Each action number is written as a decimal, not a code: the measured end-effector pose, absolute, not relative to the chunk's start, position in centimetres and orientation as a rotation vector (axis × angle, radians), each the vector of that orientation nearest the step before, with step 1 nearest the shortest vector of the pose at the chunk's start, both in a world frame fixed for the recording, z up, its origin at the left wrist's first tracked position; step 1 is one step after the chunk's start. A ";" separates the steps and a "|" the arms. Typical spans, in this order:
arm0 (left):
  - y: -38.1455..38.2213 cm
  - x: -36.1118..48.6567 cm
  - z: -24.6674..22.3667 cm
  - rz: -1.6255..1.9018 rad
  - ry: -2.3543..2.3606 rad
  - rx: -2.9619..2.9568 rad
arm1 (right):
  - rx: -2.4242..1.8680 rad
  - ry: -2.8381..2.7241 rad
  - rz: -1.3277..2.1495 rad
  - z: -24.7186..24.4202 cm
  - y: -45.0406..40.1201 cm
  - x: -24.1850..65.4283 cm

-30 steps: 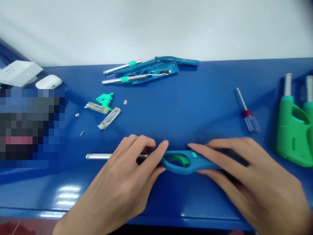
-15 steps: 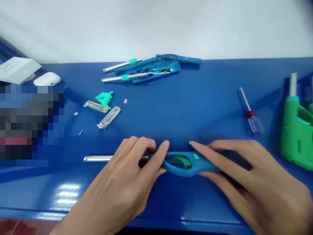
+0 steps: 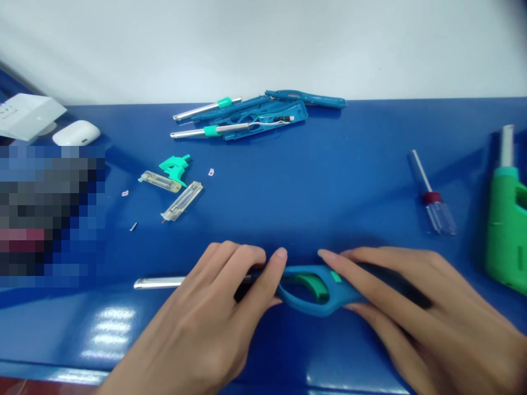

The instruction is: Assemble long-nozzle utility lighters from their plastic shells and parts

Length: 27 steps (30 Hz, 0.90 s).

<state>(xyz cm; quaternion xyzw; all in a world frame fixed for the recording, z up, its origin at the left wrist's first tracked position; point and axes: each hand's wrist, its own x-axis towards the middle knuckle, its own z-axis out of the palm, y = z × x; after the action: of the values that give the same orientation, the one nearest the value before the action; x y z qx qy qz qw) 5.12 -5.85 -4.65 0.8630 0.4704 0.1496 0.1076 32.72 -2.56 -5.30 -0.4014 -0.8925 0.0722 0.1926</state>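
Observation:
A blue gas lighter (image 3: 302,310) with a green trigger (image 3: 315,285) and a long metal barrel (image 3: 160,282) lies crosswise near the table's front, barrel to the left. My left hand (image 3: 218,312) is closed round its front end, where barrel meets body, the thumb along the near side. My right hand (image 3: 415,302) grips the handle between thumb and fingers, which hides much of the handle. Beyond my left hand lie a bright green plastic part (image 3: 177,167) and two clear fuel tanks, one yellowish (image 3: 160,181) and one paler (image 3: 182,201).
At the back lie opened blue lighter shells (image 3: 304,99) and a metal barrel with wires (image 3: 230,128). A screwdriver (image 3: 440,215) and a green lighter (image 3: 506,230) are on the right. A white earbud case (image 3: 77,133), a white box (image 3: 31,115) and a blurred-out dark object (image 3: 45,214) occupy the left.
The view has shifted slightly, so the hands and lighter appear a little lower and the right-hand things farther right. Both hands keep their hold on the lighter.

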 end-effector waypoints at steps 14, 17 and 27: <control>-6.3 4.9 -4.8 0.545 1.412 2.510 | -1.137 -2.505 0.150 -5.4 -2.2 32.2; -6.3 4.9 -4.8 0.533 1.444 2.506 | -1.138 -2.513 0.171 -5.3 -2.2 32.2; -5.7 5.6 -4.4 0.588 1.527 2.580 | -1.139 -2.514 0.166 -5.1 -2.2 32.4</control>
<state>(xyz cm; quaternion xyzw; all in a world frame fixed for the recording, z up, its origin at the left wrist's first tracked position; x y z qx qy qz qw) 5.56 -5.74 -4.36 0.8437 0.4992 0.1924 0.0433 32.37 -2.23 -5.12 -0.4048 -0.8931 0.0591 0.1871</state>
